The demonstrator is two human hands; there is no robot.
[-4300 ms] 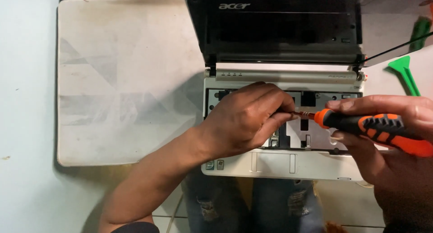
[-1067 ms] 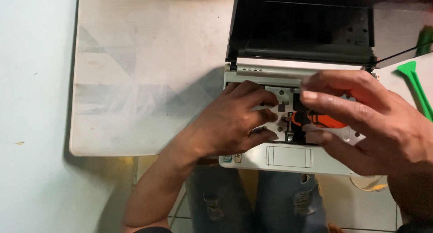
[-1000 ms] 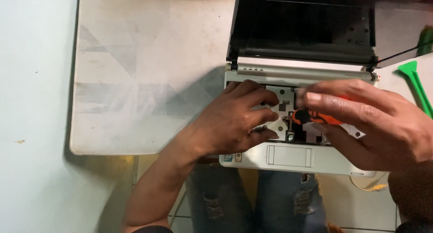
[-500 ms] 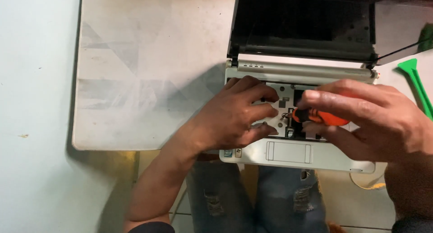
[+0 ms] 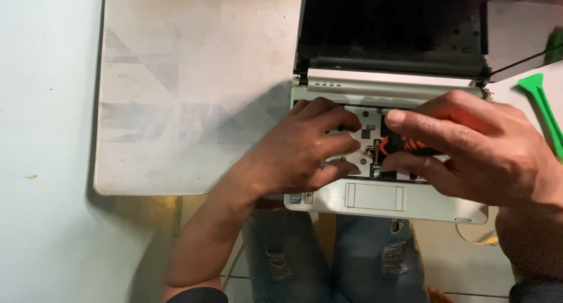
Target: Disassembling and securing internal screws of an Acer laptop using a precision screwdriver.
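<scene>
Since a moment ago our right hand (image 5: 475, 145) has slid left and lower over the orange-and-black screwdriver (image 5: 404, 146), covering most of its handle. From the left, the pale mat (image 5: 193, 92) lies bare, then our left hand (image 5: 305, 147) rests fingers-spread on the small white laptop (image 5: 375, 197). Our right hand is clamped on the screwdriver, its long axis lying left-right, tip toward our left fingertips.

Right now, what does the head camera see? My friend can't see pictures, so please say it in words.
Two hands work inside an open white laptop with its keyboard off: the right hand holds an orange and black screwdriver, and the left hand rests beside its tip. The laptop sits on a pale table, with a green pry tool at the right.
</scene>
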